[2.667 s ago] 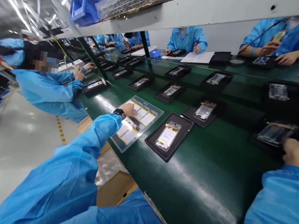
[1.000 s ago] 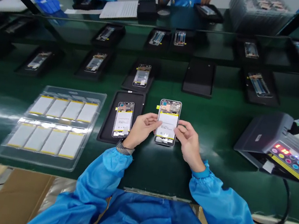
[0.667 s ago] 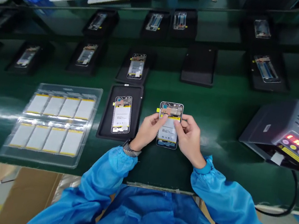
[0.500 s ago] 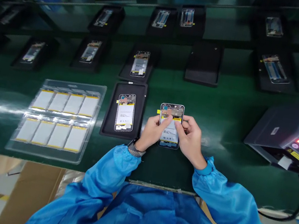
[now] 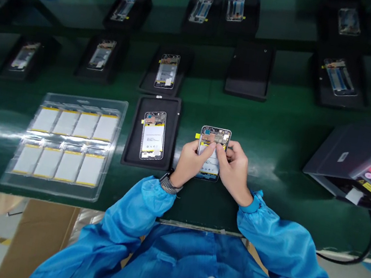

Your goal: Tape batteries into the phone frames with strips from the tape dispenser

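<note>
Head view: your left hand (image 5: 189, 163) and right hand (image 5: 236, 173) grip a silver-rimmed phone (image 5: 215, 137), apparently pressing its white battery (image 5: 210, 163); next, press evenly.

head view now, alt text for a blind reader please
Left hand and right hand hold an opened phone at a green table. To their left, a second phone lies in a black tray, beside a clear tray of eight white packs; a gray machine stands on the right.
</note>
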Demonstrator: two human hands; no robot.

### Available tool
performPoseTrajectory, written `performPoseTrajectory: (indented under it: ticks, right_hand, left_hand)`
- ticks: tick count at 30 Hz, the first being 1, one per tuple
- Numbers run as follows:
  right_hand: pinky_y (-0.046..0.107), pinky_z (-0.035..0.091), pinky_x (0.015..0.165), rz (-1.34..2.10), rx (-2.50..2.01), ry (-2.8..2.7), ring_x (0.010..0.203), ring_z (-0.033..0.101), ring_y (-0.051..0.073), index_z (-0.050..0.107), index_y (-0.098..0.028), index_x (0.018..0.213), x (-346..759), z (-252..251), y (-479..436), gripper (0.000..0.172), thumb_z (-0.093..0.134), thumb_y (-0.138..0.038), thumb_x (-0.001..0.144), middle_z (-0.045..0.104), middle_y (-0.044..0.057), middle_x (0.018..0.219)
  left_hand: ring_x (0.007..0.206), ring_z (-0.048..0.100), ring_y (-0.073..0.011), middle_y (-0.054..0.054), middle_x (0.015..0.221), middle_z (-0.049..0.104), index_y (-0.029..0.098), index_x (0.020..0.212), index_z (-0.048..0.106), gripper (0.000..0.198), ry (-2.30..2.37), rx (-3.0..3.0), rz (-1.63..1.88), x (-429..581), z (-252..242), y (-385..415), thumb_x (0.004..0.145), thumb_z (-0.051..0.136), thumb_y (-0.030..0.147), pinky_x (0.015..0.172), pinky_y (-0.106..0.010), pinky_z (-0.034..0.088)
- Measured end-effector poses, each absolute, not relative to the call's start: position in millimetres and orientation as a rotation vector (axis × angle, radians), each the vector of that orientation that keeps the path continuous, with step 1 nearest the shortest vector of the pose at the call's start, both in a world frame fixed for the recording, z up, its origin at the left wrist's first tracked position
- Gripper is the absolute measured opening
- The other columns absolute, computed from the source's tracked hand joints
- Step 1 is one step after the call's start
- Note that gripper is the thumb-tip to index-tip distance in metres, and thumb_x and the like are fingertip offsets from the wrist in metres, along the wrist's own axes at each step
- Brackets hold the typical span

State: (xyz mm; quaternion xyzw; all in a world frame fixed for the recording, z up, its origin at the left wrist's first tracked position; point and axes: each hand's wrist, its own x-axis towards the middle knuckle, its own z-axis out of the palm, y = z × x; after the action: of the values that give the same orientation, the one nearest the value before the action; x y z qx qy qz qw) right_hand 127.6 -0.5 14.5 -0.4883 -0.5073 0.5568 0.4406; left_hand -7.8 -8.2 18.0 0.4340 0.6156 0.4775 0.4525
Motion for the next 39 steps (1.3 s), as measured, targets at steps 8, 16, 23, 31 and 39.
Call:
performPoseTrajectory:
  ticks: [8,16,23,31,39]
  right_hand:
    - [0.023,0.037,0.05,1.201,-1.261,-1.43,0.054,0.053,0.012,0.056,-0.021,0.094,130,12,2,0.026,0.06,-0.047,0.099,0.064,-0.002,0.066]
    - [0.023,0.034,0.05,1.212,-1.236,-1.456,0.053,0.05,0.011,0.055,-0.021,0.092,129,18,-2,0.026,0.059,-0.045,0.099,0.062,-0.003,0.064]
    - [0.023,0.031,0.049,1.162,-1.272,-1.448,0.051,0.044,0.01,0.05,-0.022,0.083,129,17,-2,0.028,0.062,-0.043,0.096,0.054,-0.005,0.059]
    - [0.023,0.037,0.051,1.229,-1.265,-1.403,0.055,0.051,0.012,0.053,-0.022,0.084,131,8,2,0.03,0.061,-0.048,0.096,0.058,-0.003,0.063]
    - [0.024,0.034,0.051,1.104,-1.269,-1.472,0.051,0.046,0.011,0.048,-0.022,0.08,132,15,1,0.031,0.061,-0.045,0.096,0.058,-0.004,0.061]
  left_hand:
    - [0.062,0.048,-0.0118,0.0,0.068,0.06,0.014,0.075,0.068,0.032,1.526,1.045,1.214,-4,21,-9,0.085,0.071,0.044,0.057,-0.023,0.038]
    - [0.06,0.048,-0.012,0.0,0.063,0.058,0.014,0.069,0.065,0.032,1.612,1.038,1.287,-2,24,-12,0.081,0.075,0.041,0.055,-0.023,0.038]
    - [0.059,0.047,-0.0119,0.0,0.063,0.058,0.014,0.068,0.064,0.029,1.63,1.1,1.275,-1,26,-15,0.083,0.071,0.039,0.055,-0.024,0.037]
    - [0.06,0.047,-0.0117,0.0,0.063,0.057,0.014,0.069,0.064,0.032,1.621,1.061,1.242,-1,20,-13,0.083,0.071,0.042,0.054,-0.023,0.037]
    - [0.063,0.051,-0.0123,-0.002,0.072,0.064,0.013,0.083,0.072,0.035,1.472,1.003,1.27,-3,21,-12,0.081,0.074,0.049,0.057,-0.023,0.041]
